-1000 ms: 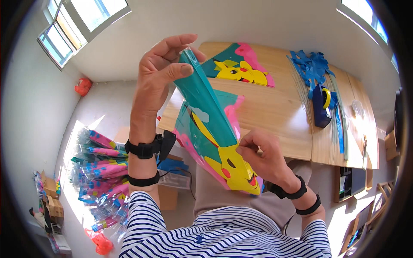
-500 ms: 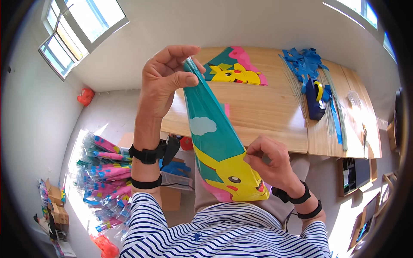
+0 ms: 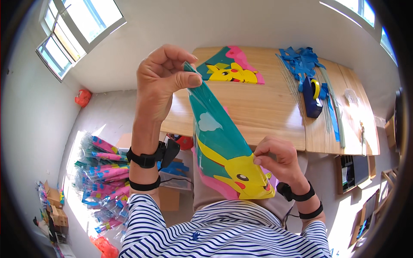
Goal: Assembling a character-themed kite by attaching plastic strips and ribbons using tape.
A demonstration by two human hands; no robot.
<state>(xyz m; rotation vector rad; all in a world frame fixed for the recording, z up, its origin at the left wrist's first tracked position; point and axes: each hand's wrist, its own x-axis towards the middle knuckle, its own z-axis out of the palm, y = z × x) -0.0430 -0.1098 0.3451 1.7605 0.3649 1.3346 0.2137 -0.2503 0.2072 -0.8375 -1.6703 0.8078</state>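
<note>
A glossy cone-shaped sleeve [image 3: 224,136], teal with a white cloud, a yellow cartoon face and some pink, slants in front of my body. Its narrow tip is up and its wide end down, close to my shirt. My left hand [image 3: 158,86] pinches the tip between thumb and fingers. Lower down, thumb and forefinger of my right hand [image 3: 278,160] close on the sleeve's right edge, beside the yellow part. Flat printed sheets [image 3: 234,71] with the same yellow cartoon lie at the table's far side.
The wooden table [image 3: 258,112] stands ahead. On its right are blue ribbons [image 3: 301,60], thin sticks [image 3: 333,101], a tape dispenser [image 3: 312,101] and scissors [image 3: 362,131]. Many wrapped cones [image 3: 105,172] are heaped at lower left, near a red bag [image 3: 103,246]. An open box [image 3: 355,172] sits at right.
The sleeve's lower part has swung slightly right and turned, showing more of its front. My right hand has moved a little right with its edge; my left hand still pinches the tip.
</note>
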